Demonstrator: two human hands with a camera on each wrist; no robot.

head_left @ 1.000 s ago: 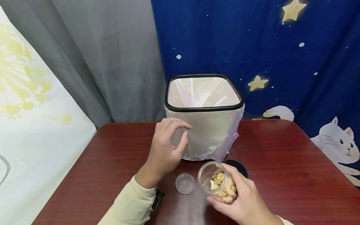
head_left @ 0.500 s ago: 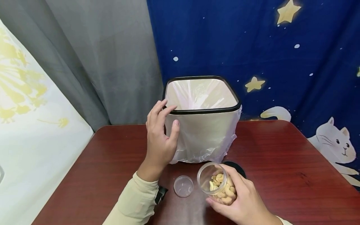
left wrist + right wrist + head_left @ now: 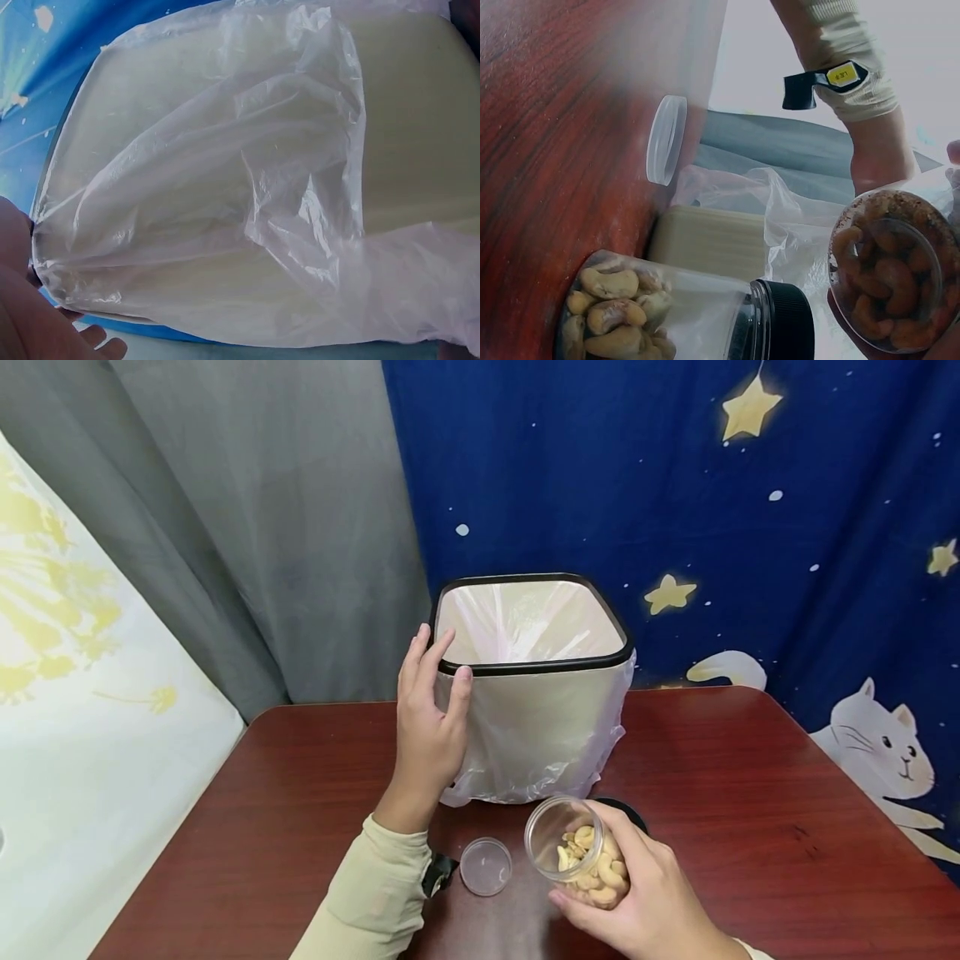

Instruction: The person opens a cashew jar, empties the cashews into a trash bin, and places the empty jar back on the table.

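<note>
Right hand (image 3: 645, 885) grips a tilted, uncapped jar (image 3: 542, 847) of cashews (image 3: 600, 878) in front of the bin (image 3: 532, 727), far-side fingers hidden; left hand (image 3: 429, 731) has fingers fairly straight at the left corner of the bin's black rim (image 3: 555, 667), contact unclear, mostly cropped in left wrist view. Small clear lid (image 3: 486, 867) lies on the table (image 3: 300, 827) left of the jar. Second, black-capped jar (image 3: 701, 307) stands nearby, base cropped in right wrist view, nearly all blocked in head view; bag-lined bin's bottom can't be seen.
</note>
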